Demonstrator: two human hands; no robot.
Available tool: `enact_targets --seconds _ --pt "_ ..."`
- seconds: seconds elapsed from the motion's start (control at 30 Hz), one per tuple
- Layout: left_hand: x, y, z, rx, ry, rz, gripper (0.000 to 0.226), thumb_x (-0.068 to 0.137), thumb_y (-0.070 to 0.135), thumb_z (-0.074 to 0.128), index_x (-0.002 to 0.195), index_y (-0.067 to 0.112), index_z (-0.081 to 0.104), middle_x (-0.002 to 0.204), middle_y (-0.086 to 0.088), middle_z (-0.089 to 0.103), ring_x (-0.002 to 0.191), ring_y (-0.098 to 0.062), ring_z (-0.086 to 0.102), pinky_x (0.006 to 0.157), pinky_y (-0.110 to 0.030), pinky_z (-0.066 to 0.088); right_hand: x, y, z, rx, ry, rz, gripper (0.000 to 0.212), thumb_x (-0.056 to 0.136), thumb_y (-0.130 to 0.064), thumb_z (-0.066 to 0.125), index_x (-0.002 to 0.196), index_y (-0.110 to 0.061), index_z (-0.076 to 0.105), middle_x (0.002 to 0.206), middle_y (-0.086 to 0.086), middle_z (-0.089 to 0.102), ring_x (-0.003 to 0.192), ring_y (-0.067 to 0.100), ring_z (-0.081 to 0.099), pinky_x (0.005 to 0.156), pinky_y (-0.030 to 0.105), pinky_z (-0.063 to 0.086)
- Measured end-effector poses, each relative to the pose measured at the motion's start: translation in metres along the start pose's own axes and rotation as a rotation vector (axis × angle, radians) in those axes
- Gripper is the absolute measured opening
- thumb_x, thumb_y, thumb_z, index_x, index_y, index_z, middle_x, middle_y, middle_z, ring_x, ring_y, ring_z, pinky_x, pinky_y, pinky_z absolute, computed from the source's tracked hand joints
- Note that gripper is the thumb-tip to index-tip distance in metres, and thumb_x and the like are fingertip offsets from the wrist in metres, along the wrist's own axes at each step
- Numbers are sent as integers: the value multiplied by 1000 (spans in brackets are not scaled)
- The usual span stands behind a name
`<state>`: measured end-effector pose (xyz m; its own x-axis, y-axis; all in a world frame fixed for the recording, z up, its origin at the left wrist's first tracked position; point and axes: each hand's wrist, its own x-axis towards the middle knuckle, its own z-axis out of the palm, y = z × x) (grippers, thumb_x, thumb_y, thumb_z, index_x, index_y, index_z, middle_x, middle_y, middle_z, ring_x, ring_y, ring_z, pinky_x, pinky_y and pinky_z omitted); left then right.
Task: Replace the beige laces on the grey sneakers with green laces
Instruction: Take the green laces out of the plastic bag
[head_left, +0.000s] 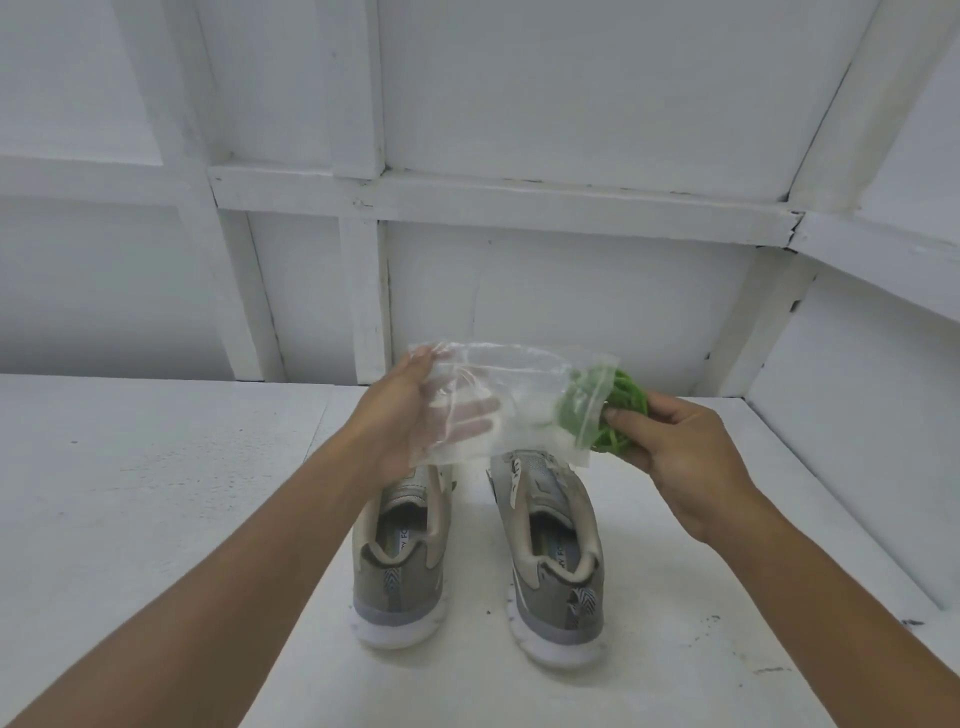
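The left hand (410, 410) holds a clear plastic zip bag (509, 395); the right hand (680, 457) grips bundled green laces (618, 415) at its mouth, above grey sneakers (400, 551).

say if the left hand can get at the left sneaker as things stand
Probably not yet. The left hand holds the bag over the left sneaker, while the right hand grips the green laces at the bag's mouth. Nothing lies between them, so once it lets go the way looks free.
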<state>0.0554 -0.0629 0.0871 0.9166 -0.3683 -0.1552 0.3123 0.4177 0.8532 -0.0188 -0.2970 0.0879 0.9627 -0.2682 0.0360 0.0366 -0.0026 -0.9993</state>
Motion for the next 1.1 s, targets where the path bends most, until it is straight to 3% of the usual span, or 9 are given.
enact_targets --seconds 0.3,0.47,0.53,0.67,0.73,0.9,1.0,1.1 --pt "7 10 -6 -12 0 49 22 103 33 39 106 16 53 128 -18 62 103 -38 68 81 -48 58 5 18 -41 225 188 83 28 88 1 60 116 2 65 107 14 72 102 27 69 89 35 55" --pt "11 5 0 -74 23 13 20 101 36 47 97 21 60 125 -13 65 127 -40 48 77 -48 58 1 54 -63 270 340 200 28 89 5 60 116 2 63 106 15 70 97 24 69 81 31 58" --pt "10 1 5 -66 23 11 22 102 35 43 99 19 58 121 -11 68 117 -38 59 74 -47 59 -3 77 -66 250 374 284 30 89 6 60 119 4 61 107 17 68 97 25 67 80 31 58" --pt "6 -4 16 -58 8 -7 24 104 35 39 106 18 56 112 -8 72 99 -37 69 67 -42 60 -11 121 -67 -10 393 435 27 86 1 66 113 1 66 100 14 71 93 27 68 90 40 55" --pt "6 -5 18 -61 -3 -17 25 104 35 39 109 17 55 116 -9 70 95 -37 71 66 -42 60 -14 130 -65 -96 398 460 20 86 -1 66 106 -1 69 95 14 71 89 27 69 85 41 57" --pt "6 -6 18 -61 -31 -33 23 104 35 40 112 18 53 125 -8 64 98 -39 69 69 -43 60 -17 117 -60 -487 374 374 9 87 -13 63 82 -11 71 76 8 69 68 23 66 52 26 53" --pt "5 -7 18 -63 -41 -41 23 104 34 40 112 17 53 128 -7 61 99 -41 69 73 -45 60 -17 117 -62 -706 309 362 18 84 -18 63 80 -1 70 65 7 63 59 20 56 54 28 41" --pt "6 -9 16 -56 -65 -44 23 104 35 40 105 17 55 134 -5 55 101 -43 67 79 -48 59 -19 115 -64 -806 261 392 20 85 -25 62 82 -6 69 71 5 66 64 19 58 59 28 43"
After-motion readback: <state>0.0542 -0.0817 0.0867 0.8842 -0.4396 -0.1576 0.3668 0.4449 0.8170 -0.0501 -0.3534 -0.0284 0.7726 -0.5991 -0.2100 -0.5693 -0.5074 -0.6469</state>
